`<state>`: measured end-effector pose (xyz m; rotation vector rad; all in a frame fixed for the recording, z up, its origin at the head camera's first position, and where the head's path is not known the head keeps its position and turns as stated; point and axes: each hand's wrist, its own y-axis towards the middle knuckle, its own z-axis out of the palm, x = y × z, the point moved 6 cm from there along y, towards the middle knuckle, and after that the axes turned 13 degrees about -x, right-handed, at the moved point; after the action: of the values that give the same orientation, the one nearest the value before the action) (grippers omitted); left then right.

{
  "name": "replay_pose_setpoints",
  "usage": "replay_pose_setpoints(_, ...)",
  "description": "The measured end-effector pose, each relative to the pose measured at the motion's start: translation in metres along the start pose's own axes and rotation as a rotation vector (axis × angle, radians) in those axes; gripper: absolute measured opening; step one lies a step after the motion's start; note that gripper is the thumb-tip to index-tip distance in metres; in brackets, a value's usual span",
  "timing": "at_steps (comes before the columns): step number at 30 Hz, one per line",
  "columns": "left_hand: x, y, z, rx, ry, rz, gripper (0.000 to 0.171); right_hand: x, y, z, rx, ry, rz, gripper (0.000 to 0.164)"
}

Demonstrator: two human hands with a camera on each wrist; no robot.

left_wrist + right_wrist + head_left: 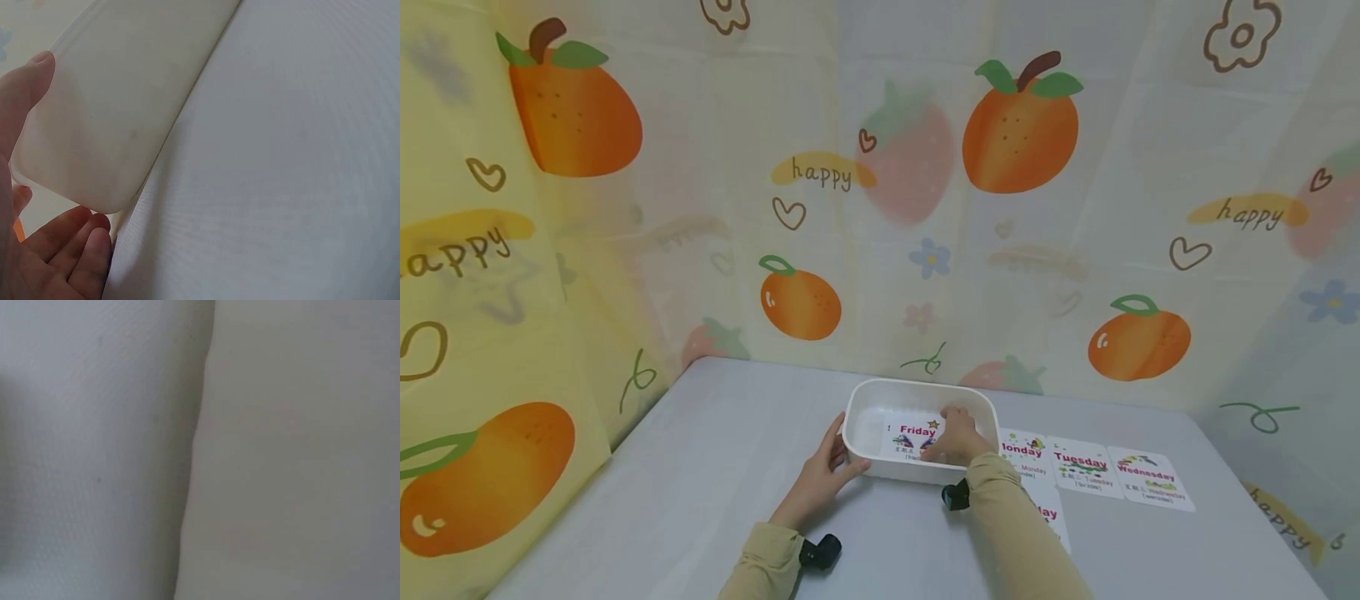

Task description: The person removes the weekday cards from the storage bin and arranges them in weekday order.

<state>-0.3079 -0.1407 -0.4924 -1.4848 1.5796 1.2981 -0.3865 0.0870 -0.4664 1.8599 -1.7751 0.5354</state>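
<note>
A white plastic box (917, 472) stands on the table. My left hand (824, 477) holds its near left corner, with the thumb (39, 78) on the front wall and the other fingers around the end and low by the base. Inside the box lies a Friday card (904, 435) with its print facing up. My right hand (958, 437) reaches over the front rim and touches this card's right part; whether it pinches the card cannot be seen. The right wrist view shows only the box wall (294, 450) and tabletop close up.
Right of the box lie a Monday card (1026, 450), a Tuesday card (1084, 468) and a Wednesday card (1152, 479) in a row. Below Monday, another card (1054, 518) is partly covered by my right sleeve. A fruit-printed curtain (880, 275) encloses the white table (700, 467).
</note>
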Motion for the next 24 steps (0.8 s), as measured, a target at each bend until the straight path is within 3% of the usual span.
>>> replay_pose_setpoints(11,0.000,0.001,0.002,0.000,-0.008,0.005,0.092,-0.001,-0.001,-0.005,-0.082,0.159,0.068,0.089)
replay_pose_setpoints(24,0.004,0.002,0.001,-0.002,-0.001,0.021,0.091,0.008,-0.003,-0.019,-0.214,0.172,0.064,0.083)
